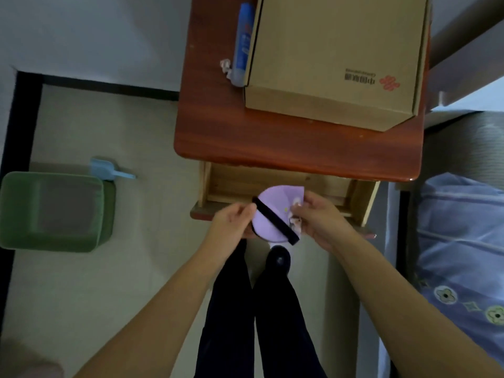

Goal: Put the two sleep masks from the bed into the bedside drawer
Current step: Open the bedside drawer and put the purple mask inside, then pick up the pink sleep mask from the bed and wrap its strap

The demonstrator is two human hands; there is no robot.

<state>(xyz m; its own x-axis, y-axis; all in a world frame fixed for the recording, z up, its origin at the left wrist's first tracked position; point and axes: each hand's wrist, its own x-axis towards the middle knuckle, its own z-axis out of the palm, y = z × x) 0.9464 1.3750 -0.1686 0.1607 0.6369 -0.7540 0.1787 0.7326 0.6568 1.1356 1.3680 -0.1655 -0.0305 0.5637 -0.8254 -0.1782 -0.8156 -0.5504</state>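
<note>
A lilac sleep mask [268, 226] with a black strap, folded in half, hangs over the front edge of the open wooden drawer [275, 184] of the red-brown bedside table [272, 148]. My left hand [231, 223] pinches its left edge by the strap. My right hand [320, 216] grips its right side, where a second patterned piece of fabric shows; I cannot tell whether that is the other mask. The visible part of the drawer's inside looks bare. The bed [463, 241], in blue flowered bedding, lies at the right.
A cardboard box [335, 55] and a blue tube [242, 42] stand on the bedside table's top. A green bin [54, 211] and a light blue scoop [105, 170] sit on the floor at the left. My dark-trousered legs [261, 309] stand below the drawer.
</note>
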